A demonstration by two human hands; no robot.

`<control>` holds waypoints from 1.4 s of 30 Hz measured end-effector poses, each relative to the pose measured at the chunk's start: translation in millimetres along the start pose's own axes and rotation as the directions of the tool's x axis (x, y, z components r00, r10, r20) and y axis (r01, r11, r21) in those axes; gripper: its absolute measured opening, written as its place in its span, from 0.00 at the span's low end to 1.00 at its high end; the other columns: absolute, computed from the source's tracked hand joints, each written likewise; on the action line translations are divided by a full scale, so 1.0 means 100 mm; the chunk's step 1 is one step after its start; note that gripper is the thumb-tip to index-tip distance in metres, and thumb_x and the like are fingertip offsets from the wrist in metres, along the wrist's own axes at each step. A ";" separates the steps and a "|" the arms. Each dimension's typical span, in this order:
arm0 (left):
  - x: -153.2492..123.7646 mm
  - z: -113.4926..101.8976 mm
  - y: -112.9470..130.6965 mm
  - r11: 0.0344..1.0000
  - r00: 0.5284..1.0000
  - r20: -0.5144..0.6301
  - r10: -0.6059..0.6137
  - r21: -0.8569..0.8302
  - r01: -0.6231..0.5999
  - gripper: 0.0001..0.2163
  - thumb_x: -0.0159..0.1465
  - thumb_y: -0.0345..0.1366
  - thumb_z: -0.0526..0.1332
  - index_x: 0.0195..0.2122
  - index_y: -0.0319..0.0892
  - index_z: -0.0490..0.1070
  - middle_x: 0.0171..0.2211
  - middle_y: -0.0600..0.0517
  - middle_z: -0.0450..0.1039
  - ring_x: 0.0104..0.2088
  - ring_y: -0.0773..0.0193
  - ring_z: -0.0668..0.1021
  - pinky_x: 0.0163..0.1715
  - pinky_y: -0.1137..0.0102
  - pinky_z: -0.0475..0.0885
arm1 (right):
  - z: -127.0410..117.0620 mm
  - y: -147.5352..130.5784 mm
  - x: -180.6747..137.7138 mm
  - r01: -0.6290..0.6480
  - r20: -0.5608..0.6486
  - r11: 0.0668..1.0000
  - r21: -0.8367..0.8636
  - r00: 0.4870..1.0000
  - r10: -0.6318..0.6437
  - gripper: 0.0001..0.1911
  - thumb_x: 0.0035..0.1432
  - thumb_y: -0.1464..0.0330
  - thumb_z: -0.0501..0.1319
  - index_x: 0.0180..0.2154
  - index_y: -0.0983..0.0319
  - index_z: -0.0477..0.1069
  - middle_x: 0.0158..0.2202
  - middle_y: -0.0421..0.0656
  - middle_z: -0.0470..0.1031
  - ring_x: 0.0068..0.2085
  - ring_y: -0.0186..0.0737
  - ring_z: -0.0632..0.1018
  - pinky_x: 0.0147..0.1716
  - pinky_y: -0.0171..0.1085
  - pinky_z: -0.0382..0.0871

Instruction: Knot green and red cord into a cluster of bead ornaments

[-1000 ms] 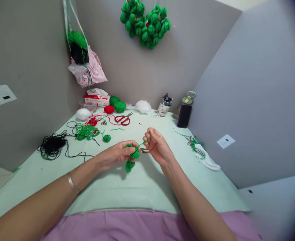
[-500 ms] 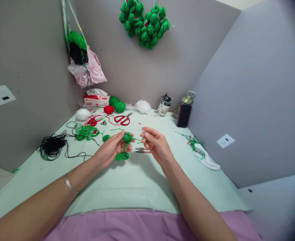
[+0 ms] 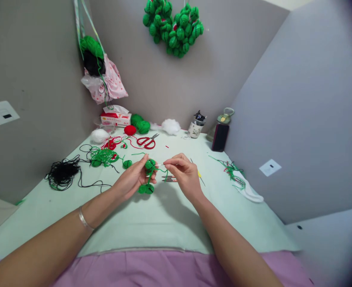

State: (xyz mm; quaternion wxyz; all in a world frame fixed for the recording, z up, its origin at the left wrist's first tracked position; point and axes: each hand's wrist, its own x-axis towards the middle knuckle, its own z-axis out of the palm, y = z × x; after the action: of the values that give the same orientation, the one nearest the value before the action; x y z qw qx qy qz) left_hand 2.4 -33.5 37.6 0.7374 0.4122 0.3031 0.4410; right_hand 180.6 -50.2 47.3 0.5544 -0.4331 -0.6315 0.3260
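Observation:
My left hand (image 3: 130,177) pinches a green crocheted ball (image 3: 150,164) between thumb and fingers. A green cord runs down from it to small green crocheted pieces (image 3: 146,189) that dangle below the hand. With thumb and forefinger, my right hand (image 3: 185,172) grips a thin needle (image 3: 160,164), its tip at the right side of the ball. A loose green yarn tail (image 3: 166,174) hangs between the hands. Behind the right hand lie thread snips (image 3: 168,179), partly covered, and a thin tool with a yellow grip (image 3: 199,174).
Red-handled scissors (image 3: 146,142), a red yarn ball (image 3: 130,130) and white stuffing (image 3: 170,126) lie farther back. Black yarn (image 3: 62,172) and tangled green yarn (image 3: 104,157) are at left. A phone (image 3: 220,137) leans at right, near yarn scraps (image 3: 234,175).
My right hand has turned and come closer to the ball, bringing the needle to its side. The tool with the yellow grip now shows behind that hand. My left hand stays nearly still.

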 end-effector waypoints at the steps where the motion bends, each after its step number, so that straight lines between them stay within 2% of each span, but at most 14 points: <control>1: 0.00 0.00 -0.01 1.000 1.000 0.005 -0.004 0.003 0.004 0.18 0.66 0.51 0.59 0.35 0.38 0.73 0.27 0.52 0.67 0.27 0.67 0.71 0.27 0.73 0.74 | 0.00 0.00 -0.01 0.001 0.004 1.000 -0.010 1.000 -0.001 0.04 0.57 0.65 0.66 0.33 0.56 0.81 0.33 0.42 0.71 0.34 0.37 0.72 0.32 0.37 0.68; 9: 0.02 -0.06 -0.04 0.999 0.999 0.035 -0.024 0.022 0.024 0.19 0.65 0.53 0.58 0.35 0.39 0.72 0.27 0.53 0.67 0.24 0.68 0.72 0.28 0.71 0.73 | 0.02 0.00 -0.03 0.138 0.006 0.984 -0.113 0.990 -0.138 0.05 0.59 0.68 0.63 0.34 0.56 0.80 0.32 0.41 0.69 0.33 0.36 0.71 0.34 0.38 0.68; 15: 0.02 -0.07 -0.06 0.999 0.999 0.026 -0.030 0.032 0.029 0.19 0.66 0.53 0.58 0.35 0.40 0.72 0.27 0.53 0.67 0.22 0.69 0.71 0.28 0.71 0.73 | 0.04 -0.01 -0.06 0.155 0.056 0.979 -0.131 0.987 -0.149 0.06 0.61 0.69 0.62 0.34 0.56 0.79 0.31 0.41 0.69 0.33 0.36 0.72 0.34 0.38 0.67; 19: 0.01 -0.04 -0.05 0.999 0.999 0.028 -0.021 0.049 0.020 0.18 0.67 0.52 0.56 0.41 0.41 0.72 0.26 0.54 0.67 0.22 0.69 0.71 0.27 0.71 0.73 | 0.05 0.01 -0.05 0.098 0.062 0.992 -0.085 0.994 -0.093 0.05 0.59 0.69 0.63 0.33 0.57 0.79 0.31 0.40 0.69 0.32 0.36 0.71 0.34 0.37 0.66; 22: -0.01 -0.03 -0.01 0.999 0.997 0.071 0.029 0.037 -0.032 0.19 0.68 0.51 0.54 0.50 0.43 0.70 0.30 0.53 0.70 0.25 0.69 0.72 0.31 0.70 0.75 | 0.03 0.05 -0.01 -0.002 0.032 0.999 -0.032 0.999 0.003 0.04 0.57 0.68 0.65 0.31 0.57 0.79 0.30 0.39 0.69 0.32 0.35 0.70 0.33 0.36 0.65; 25: -0.02 -0.04 0.03 0.998 0.989 0.138 0.052 0.027 -0.057 0.17 0.68 0.46 0.57 0.55 0.45 0.68 0.33 0.52 0.71 0.28 0.68 0.75 0.36 0.69 0.76 | 0.00 0.08 0.03 -0.113 0.025 0.993 0.033 0.993 0.112 0.04 0.54 0.65 0.66 0.31 0.58 0.79 0.30 0.39 0.69 0.29 0.33 0.69 0.29 0.35 0.64; 28: -0.02 -0.04 0.05 0.998 0.985 0.168 0.045 0.033 -0.052 0.18 0.67 0.40 0.61 0.57 0.44 0.66 0.31 0.53 0.71 0.31 0.67 0.77 0.36 0.70 0.76 | -0.01 0.08 0.05 -0.207 0.058 0.975 0.085 0.978 0.202 0.07 0.52 0.63 0.67 0.31 0.60 0.79 0.30 0.39 0.69 0.27 0.32 0.68 0.25 0.34 0.62; 30: -0.01 -0.04 0.05 0.998 0.986 0.157 0.049 0.041 -0.056 0.18 0.67 0.40 0.61 0.56 0.41 0.67 0.29 0.53 0.71 0.31 0.66 0.78 0.34 0.72 0.75 | -0.01 0.07 0.04 -0.246 0.088 0.964 0.102 0.967 0.237 0.08 0.51 0.62 0.68 0.31 0.60 0.78 0.30 0.39 0.69 0.27 0.32 0.68 0.24 0.33 0.62; 36: 0.00 -0.04 0.00 0.990 0.984 0.168 0.059 0.117 -0.079 0.18 0.65 0.41 0.63 0.54 0.42 0.69 0.36 0.52 0.72 0.28 0.69 0.78 0.32 0.72 0.75 | 0.01 0.05 0.02 -0.224 0.105 0.967 0.121 0.972 0.212 0.08 0.51 0.63 0.68 0.32 0.60 0.79 0.30 0.40 0.72 0.29 0.33 0.71 0.24 0.32 0.62; 42: 0.03 -0.08 -0.03 0.972 0.985 0.155 0.078 0.206 -0.109 0.20 0.63 0.42 0.66 0.54 0.43 0.68 0.38 0.53 0.73 0.29 0.69 0.79 0.32 0.72 0.74 | 0.02 0.04 0.03 -0.240 0.109 0.963 0.122 0.968 0.227 0.07 0.52 0.64 0.67 0.33 0.61 0.77 0.29 0.40 0.75 0.27 0.32 0.71 0.26 0.32 0.65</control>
State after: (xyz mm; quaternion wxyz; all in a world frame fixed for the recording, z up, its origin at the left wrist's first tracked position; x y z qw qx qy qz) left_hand -1.7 -28.7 30.7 0.6872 0.5341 0.2743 0.4090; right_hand 178.9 -45.5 44.8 0.5097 -0.4505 -0.5779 0.4509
